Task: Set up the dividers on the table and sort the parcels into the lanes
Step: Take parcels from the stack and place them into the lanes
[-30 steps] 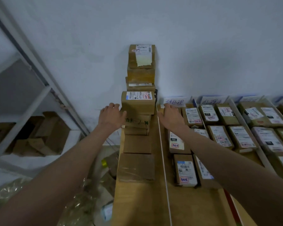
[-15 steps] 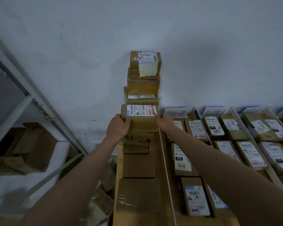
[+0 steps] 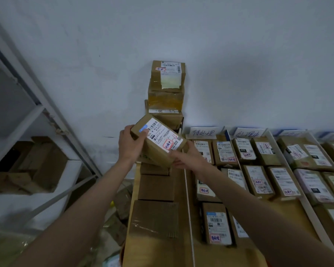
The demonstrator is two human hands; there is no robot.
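Above the left end of the wooden table (image 3: 181, 255), I am holding a brown cardboard parcel with a white printed label (image 3: 158, 141) between both hands, tilted, its label facing up. My left hand (image 3: 130, 144) is clasping its far left end, thumb lying on the label corner; my right hand (image 3: 185, 157) is gripping its lower right end. Behind it, a stack of brown cardboard boxes (image 3: 167, 91) is standing against the pale wall (image 3: 239, 54). To the right, a thin white divider strip (image 3: 188, 199) is bordering lanes filled with labelled parcels (image 3: 256, 180).
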